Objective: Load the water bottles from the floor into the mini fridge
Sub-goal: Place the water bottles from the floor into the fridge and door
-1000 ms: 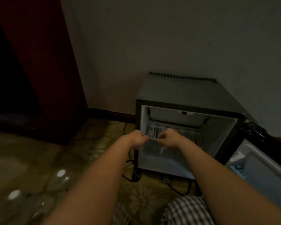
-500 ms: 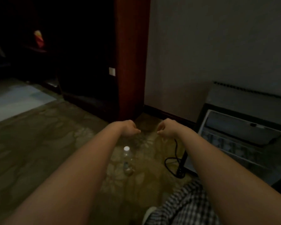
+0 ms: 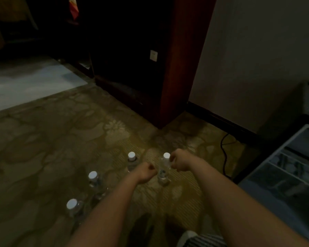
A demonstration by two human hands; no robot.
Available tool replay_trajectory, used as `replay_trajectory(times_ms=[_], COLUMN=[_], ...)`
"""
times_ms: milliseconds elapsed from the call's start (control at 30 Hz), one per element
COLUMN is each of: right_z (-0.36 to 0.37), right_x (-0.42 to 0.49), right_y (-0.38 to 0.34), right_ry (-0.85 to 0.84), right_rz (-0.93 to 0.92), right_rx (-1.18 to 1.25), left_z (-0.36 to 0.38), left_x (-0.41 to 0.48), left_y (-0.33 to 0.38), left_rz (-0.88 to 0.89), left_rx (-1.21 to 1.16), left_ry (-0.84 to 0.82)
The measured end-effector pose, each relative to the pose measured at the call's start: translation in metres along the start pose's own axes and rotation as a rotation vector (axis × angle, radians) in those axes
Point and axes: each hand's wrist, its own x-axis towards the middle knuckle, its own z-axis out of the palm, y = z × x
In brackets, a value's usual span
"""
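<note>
Looking down on the carpeted floor point(image 3: 61, 139), I count four water bottles, all upright, with white caps on.

- Right bottle point(image 3: 162, 173): stands between the two hands.
- Second bottle point(image 3: 131, 160): just left of it, partly behind the left wrist.
- Third bottle point(image 3: 93, 179) and fourth bottle point(image 3: 72, 207): further left and nearer the camera, forming a loose diagonal row, each apart from its neighbour.

Left hand point(image 3: 146, 172): fingers curled into a fist and gripping nothing I can see, with the knuckles just beside the right bottle's body.
Right hand point(image 3: 179, 162): fingers curled at that bottle's neck, just under the cap. I cannot tell whether they grip it or only sit against it.

Mini fridge point(image 3: 268, 198): at the right edge of view, open, with a wire shelf point(image 3: 292, 168) showing inside.

Edges and room:
- A black cable point(image 3: 223, 148) lies on the carpet between the right bottle and the fridge.
- The corner of a dark red wooden cabinet point(image 3: 182, 68) stands beyond the bottles, well apart from them.
- A dark skirting board point(image 3: 221, 120) runs along the foot of the wall point(image 3: 257, 50).
- Open carpet spreads left of and beyond the row, out to a pale floor strip point(image 3: 25, 86).
</note>
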Motion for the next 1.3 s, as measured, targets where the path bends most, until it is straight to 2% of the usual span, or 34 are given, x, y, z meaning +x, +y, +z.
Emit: replay_trajectory(times_ms=[133,333,567,867,1100,1300], right_z=[0.024,0.048,0.067,0.071,0.058,0.021], right_x=[0.071,0.092,0.129,0.132,0.125,0.106], right_y=[0.017,0.037,0.051,0.059,0.061,0.058], right_ry=[-0.041,0.053,0.007,-0.018,-0.001,-0.042], right_rz=[-0.001,-0.040,-0.040,-0.026,-0.047,-0.055], right_rx=[-0.012,0.016,0.031,-0.181,-0.062,-0.162], left_z=[0.031,0.046,0.066,0.085,0.090,0.099], left_x=[0.064,0.083,0.116,0.120,0.117,0.100], left_y=[-0.031,-0.036,-0.033,-0.034,-0.029,-0.009], left_rz=[-0.063,-0.052,0.000,0.020,0.039,0.095], left_rx=[-0.106,-0.158,-0.250,-0.336,-0.465,-0.367], left_ry=[0.001,0.082,0.067,0.040,0.073,0.138])
